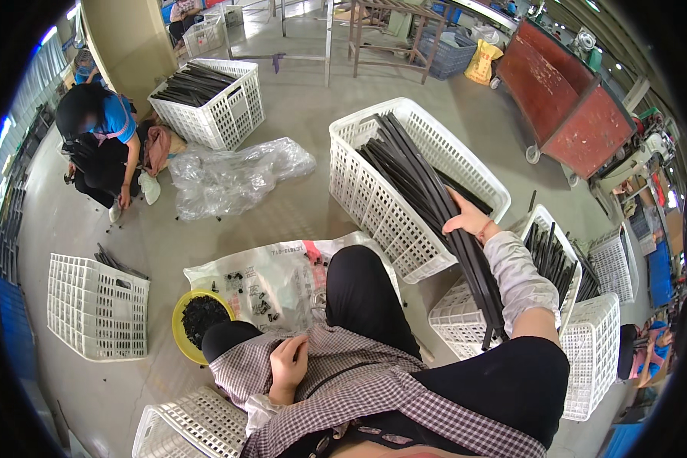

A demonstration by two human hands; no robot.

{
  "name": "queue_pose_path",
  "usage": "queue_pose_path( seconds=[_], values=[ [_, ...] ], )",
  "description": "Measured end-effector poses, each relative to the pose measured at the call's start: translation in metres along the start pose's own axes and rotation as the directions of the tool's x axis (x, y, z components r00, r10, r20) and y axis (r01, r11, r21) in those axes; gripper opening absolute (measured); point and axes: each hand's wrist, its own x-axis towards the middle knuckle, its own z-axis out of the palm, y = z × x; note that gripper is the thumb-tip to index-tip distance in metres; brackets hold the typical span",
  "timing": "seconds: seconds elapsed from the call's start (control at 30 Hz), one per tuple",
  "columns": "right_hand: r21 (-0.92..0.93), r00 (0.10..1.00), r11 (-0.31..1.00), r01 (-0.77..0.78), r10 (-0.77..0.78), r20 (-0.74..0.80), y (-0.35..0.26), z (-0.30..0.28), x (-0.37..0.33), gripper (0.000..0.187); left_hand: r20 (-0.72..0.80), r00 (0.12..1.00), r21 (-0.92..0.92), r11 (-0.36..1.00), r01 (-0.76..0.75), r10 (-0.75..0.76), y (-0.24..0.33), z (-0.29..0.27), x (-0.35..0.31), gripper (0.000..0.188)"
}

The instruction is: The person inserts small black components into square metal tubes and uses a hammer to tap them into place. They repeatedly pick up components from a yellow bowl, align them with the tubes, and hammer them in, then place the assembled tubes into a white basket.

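Observation:
My right hand (469, 216) is wrapped round a bundle of long black strips (475, 275). The bundle slants across the rim of a large white perforated crate (374, 217), and its near end hangs over a smaller white crate (452, 311). More black strips (395, 179) lie inside the large crate. On my checked apron (351, 362) rests my left hand (287, 366), fingers curled together, with nothing visible in it. Beside my knee stands a yellow basin (179, 324) of small black pieces (204, 317). A whitish plastic sheet (282, 267) with scattered black parts lies before me.
A co-worker (103, 145) sits at the far left near a strip-filled crate (233, 114) and clear plastic wrap (233, 179). White crates stand at left (95, 305), lower left (179, 427) and right (591, 351). A red wheeled cart (565, 99) is at the back right.

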Motion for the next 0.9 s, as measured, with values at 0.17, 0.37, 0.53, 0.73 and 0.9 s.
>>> queue_pose_path(
  seconds=[0.17, 0.37, 0.53, 0.73, 0.9],
  values=[
    [-0.283, 0.979, 0.938, -0.200, 0.177, -0.105, 0.026, -0.061, 0.044, 0.108, -0.091, 0.989, 0.017, 0.992, 0.122, -0.120, -0.010, -0.003, 0.008, 0.010],
    [-0.686, 0.941, 0.644, -0.338, 0.217, -0.260, 0.067, -0.107, 0.147, 0.101, -0.089, 0.962, 0.061, 0.963, 0.262, -0.256, -0.016, -0.003, 0.015, 0.010],
    [-0.822, 0.879, 0.312, -0.476, 0.200, -0.432, 0.093, -0.047, 0.186, 0.063, -0.069, 0.953, 0.056, 0.953, 0.299, -0.295, -0.013, 0.000, 0.028, 0.010],
    [-0.894, 0.979, 0.441, -0.076, -0.136, -0.151, 0.117, 0.028, 0.146, 0.041, -0.079, 0.970, 0.102, 0.967, 0.235, -0.228, -0.014, 0.002, 0.031, 0.009],
    [-0.816, 0.948, 0.573, 0.079, -0.297, -0.117, 0.106, 0.059, 0.130, 0.033, -0.134, 0.973, 0.105, 0.973, 0.204, -0.190, 0.000, 0.000, 0.020, 0.009]
  ],
)
